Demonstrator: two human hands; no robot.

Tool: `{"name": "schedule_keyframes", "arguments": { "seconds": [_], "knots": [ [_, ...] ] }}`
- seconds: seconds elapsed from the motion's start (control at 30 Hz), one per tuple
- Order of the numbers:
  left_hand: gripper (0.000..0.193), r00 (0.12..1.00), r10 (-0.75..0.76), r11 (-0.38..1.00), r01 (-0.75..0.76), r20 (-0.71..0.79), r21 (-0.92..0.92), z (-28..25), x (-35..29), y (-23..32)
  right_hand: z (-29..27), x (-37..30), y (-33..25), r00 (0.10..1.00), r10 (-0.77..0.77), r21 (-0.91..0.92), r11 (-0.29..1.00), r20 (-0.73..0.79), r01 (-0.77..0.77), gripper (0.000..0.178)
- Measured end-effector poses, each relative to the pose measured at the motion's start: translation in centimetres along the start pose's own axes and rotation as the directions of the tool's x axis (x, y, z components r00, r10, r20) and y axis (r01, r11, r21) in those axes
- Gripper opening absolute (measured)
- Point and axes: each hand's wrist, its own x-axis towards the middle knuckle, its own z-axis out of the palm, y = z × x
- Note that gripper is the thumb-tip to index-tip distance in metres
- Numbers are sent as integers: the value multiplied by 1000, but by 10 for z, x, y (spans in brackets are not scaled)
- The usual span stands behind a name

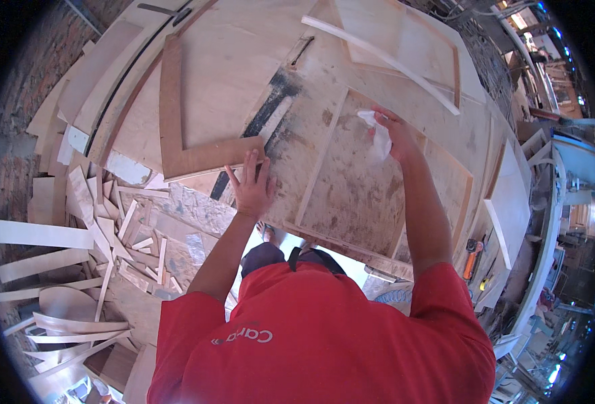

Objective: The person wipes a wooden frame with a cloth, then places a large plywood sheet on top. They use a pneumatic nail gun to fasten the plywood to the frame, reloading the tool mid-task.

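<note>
My left hand [251, 190] lies with its fingers spread over the near end of a brown L-shaped wooden piece [172, 101]. Its fingertips touch the wood beside a dark, charred-looking strip [274, 101] on the worktable [358, 175]. Over the right part of the table, my right hand [397, 137] is closed on a thin, crumpled white sheet [381, 140] that hangs down from the fingers. Whether the sheet is cloth, paper or plastic I cannot tell. Below it the tabletop is stained, and a thin wooden strip [323, 158] runs along it between my hands.
A long pale wooden strip [381, 62] lies across a wooden frame [457, 71] at the far right. Many offcuts [85, 330] are heaped at the left. An orange-and-black tool [472, 259] and a yellow item [484, 283] lie at the right, near a pale panel [503, 209].
</note>
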Motion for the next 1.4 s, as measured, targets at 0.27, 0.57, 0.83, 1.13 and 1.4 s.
{"name": "schedule_keyframes", "arguments": {
  "seconds": [0.27, 0.57, 0.83, 1.13, 1.4],
  "knots": [
    [71, 969, -97, 994, 86, 226, 61, 4, 6, 6, -9, 98, -3, 996, -22, -256, 967, -90, -2, 38],
    [73, 960, -115, 992, 96, 254, 87, -2, 9, 9, -17, 155, -8, 988, -141, -527, 845, -65, 86, 36],
    [71, 955, -135, 990, 116, 263, 86, -1, 11, 10, -15, 173, -6, 988, -143, -636, 768, -58, 74, 35],
    [69, 955, -133, 989, 111, 266, 98, -4, 12, 10, -13, 176, -3, 970, -241, -781, 608, -11, 142, 33],
    [69, 955, -131, 990, 111, 265, 89, -4, 12, 11, -8, 158, 6, 985, -168, -753, 645, 23, 128, 32]
  ]
}}
